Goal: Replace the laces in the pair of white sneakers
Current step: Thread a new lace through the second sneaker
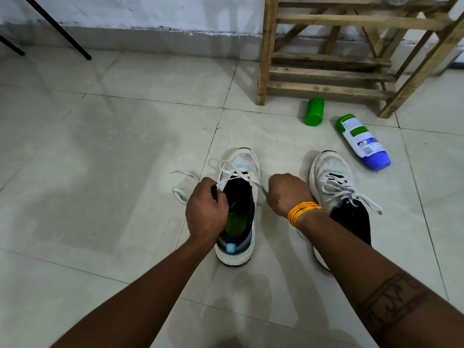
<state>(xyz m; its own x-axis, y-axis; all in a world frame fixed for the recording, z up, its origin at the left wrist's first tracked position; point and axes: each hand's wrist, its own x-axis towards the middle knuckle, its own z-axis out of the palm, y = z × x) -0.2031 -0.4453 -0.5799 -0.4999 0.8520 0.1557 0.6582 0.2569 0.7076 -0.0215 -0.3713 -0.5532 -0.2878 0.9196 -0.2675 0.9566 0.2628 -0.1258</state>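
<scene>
Two white sneakers stand side by side on the tiled floor, toes pointing away from me. The left sneaker [244,164] has a black tongue, a green insole and a mostly loosened white lace [182,173] trailing onto the floor at its left. My left hand [206,209] grips the sneaker's left collar near the top eyelets. My right hand [286,193] is curled just right of that shoe and pinches a lace strand running from its eyelets. The right sneaker [334,169] remains laced, with a bow tied across its tongue.
A green cap [314,111] and a white bottle with a blue base [362,141] lie on the floor beyond the right sneaker. A wooden rack [326,74] stands against the wall at the back right. Black metal legs [57,27] cross the back left.
</scene>
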